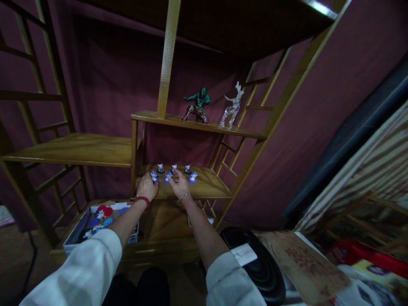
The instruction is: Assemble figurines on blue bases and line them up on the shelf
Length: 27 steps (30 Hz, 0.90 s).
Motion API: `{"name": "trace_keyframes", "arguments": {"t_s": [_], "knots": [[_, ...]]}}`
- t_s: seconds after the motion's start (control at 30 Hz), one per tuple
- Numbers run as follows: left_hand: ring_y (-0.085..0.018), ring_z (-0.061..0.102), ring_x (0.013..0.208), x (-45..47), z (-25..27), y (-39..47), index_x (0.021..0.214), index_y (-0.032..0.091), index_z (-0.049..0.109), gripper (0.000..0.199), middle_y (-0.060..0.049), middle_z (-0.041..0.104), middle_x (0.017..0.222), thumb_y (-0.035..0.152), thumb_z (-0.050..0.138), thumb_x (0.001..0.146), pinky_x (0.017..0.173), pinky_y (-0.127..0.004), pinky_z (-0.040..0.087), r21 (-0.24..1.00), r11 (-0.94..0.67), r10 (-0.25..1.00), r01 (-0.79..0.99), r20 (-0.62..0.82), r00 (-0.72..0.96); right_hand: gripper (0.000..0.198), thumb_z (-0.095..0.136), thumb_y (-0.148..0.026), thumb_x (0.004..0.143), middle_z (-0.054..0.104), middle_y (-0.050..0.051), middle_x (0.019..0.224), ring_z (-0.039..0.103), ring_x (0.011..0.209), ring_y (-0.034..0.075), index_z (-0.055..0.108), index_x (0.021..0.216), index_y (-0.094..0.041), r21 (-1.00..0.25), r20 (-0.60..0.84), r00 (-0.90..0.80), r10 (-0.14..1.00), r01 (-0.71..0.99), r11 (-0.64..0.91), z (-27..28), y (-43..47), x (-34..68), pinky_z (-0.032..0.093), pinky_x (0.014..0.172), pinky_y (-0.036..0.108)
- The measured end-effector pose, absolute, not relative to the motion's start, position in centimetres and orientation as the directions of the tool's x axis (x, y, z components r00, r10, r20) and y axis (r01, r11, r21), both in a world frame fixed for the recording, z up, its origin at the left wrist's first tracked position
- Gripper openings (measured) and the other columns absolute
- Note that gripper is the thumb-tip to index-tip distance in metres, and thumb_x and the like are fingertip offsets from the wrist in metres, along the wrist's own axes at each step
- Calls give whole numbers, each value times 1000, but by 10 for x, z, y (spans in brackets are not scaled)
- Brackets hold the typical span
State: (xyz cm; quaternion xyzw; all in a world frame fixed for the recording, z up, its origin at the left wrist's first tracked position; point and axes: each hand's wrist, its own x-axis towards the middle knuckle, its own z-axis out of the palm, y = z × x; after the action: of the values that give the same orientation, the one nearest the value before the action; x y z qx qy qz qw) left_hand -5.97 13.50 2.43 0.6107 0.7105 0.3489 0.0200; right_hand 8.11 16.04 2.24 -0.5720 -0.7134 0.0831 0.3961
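Small figurines stand in two rows on the lower wooden shelf (204, 187). At the left end of the front row, my left hand (147, 188) closes on a blue-and-white figurine (154, 176). My right hand (180, 185) pinches the middle blue-and-white figurine (167, 177), which has a round blue base; the fingertips partly cover it. To its right stands a third blue-based figurine (193, 177). Behind are white figurines on dark bases: a left one (160, 168), a middle one (174, 167) partly behind my right fingers, and a right one (188, 169).
On the shelf above stand a green-and-bronze crouching figure (198, 105) and a clear deer figurine (232, 106). A box (70, 243) with more colourful figurines sits low at the left. A wooden post (168, 59) rises above. A black round stool (267, 272) is at the lower right.
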Motion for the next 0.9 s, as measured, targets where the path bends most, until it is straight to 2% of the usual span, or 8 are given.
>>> {"name": "trace_keyframes", "arguments": {"t_s": [0.13,0.27,0.33,0.4,0.57,0.7,0.9], "knots": [[-24,48,106,-60,24,135,117,6,39,50,-18,51,113,29,46,73,87,-30,38,516,5,892,857,385,-237,31,38,-30,79,55,9,99,49,93,16,45,106,-15,-627,643,257,721,717,304,17,151,103,38,82,27],[-24,47,107,-60,22,137,119,4,37,53,-17,51,114,28,46,72,88,-30,37,512,13,890,859,386,-243,36,44,-27,74,53,12,97,46,95,22,45,106,-11,-679,637,498,588,724,122,17,154,133,32,86,34],[-24,47,108,-60,22,137,119,3,37,53,-18,51,115,28,46,72,89,-29,36,511,10,892,860,383,-238,47,50,-28,70,51,15,103,44,99,24,42,112,-9,-684,583,539,608,729,10,18,159,143,30,88,35],[-24,46,108,-60,23,136,119,3,38,53,-18,51,115,28,46,72,89,-30,36,513,9,892,858,383,-238,57,55,-29,66,49,17,109,42,104,26,40,117,-8,-651,522,507,686,756,-63,21,164,147,29,89,35],[-24,46,108,-59,25,134,119,5,38,52,-17,51,115,28,46,72,89,-30,36,517,12,887,856,389,-248,69,61,-36,63,48,16,114,41,107,27,36,123,-12,-557,369,407,836,817,-152,24,172,144,30,88,34],[-24,47,108,-59,23,136,118,4,40,52,-17,51,115,28,46,72,90,-30,36,510,22,887,860,386,-252,64,58,-37,65,52,14,112,44,105,27,38,122,-14,-510,310,389,868,838,-193,24,177,143,33,85,34],[-24,47,107,-60,24,136,117,4,39,52,-17,51,114,28,46,72,89,-29,36,507,4,889,862,393,-235,51,55,-32,69,56,10,108,49,99,25,43,116,-17,-502,311,348,885,851,-158,22,183,147,35,84,32]]}}
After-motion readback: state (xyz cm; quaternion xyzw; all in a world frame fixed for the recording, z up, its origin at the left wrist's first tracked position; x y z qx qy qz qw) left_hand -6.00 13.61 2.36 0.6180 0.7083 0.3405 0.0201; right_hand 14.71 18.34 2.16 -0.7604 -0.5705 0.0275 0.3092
